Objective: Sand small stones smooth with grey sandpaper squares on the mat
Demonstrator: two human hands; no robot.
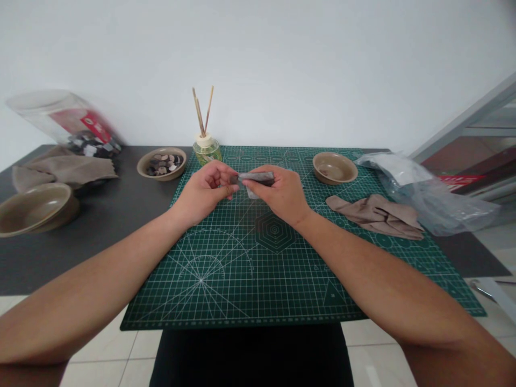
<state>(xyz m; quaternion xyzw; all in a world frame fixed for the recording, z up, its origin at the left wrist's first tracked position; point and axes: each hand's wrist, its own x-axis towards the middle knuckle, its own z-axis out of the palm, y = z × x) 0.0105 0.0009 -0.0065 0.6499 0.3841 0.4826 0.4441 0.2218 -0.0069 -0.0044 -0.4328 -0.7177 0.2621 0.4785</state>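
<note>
Above the green cutting mat (pixel 226 301), my two hands meet. My right hand (pixel 284 196) is closed around a folded grey cloth (pixel 258 176), and a pale corner of it hangs below the fingers. The thumb and fingers of my left hand (pixel 207 188) pinch a small dark piece (pixel 234 179) at the cloth's left end. Fingertips partly hide this piece, so its kind is unclear. Just behind my left hand stands a reed diffuser (pixel 206 148) with several sticks.
A bowl of flat dark and brown pieces (pixel 164 171) stands left; another bowl (pixel 336 171) is right. Beside it lie a brown cloth (pixel 377 215) and a clear plastic bag (pixel 435 199). Far left are a third bowl (pixel 38 209), a cloth (pixel 64 166) and a tipped clear container (pixel 60 110).
</note>
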